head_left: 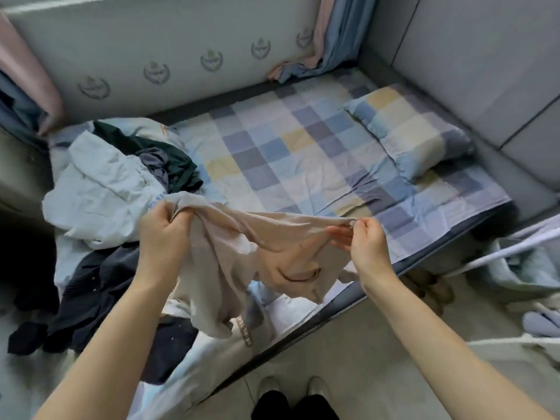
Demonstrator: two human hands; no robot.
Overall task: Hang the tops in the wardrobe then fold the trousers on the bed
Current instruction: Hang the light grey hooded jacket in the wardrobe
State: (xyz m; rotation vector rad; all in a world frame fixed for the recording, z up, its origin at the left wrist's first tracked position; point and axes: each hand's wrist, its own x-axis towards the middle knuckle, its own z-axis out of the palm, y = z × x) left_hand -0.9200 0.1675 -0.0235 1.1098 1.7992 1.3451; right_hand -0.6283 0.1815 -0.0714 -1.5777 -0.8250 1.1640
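A beige garment [257, 253] hangs stretched between my hands above the near edge of the bed [303, 153]. My left hand [163, 231] grips a bunched part of it at the upper left. My right hand [360, 237] pinches its edge between thumb and fingers at the right. The lower part droops over the bed's edge. To the left lies a pile of clothes: a white garment [100, 192], a dark green one [169, 159] and a dark navy one [94, 295].
A checked pillow [415, 131] lies at the bed's right end against a grey padded headboard [485, 65]. Curtains [333, 37] hang at the far corner. A white rack with clothes [515, 268] stands on the floor at right. My feet [291, 389] are below.
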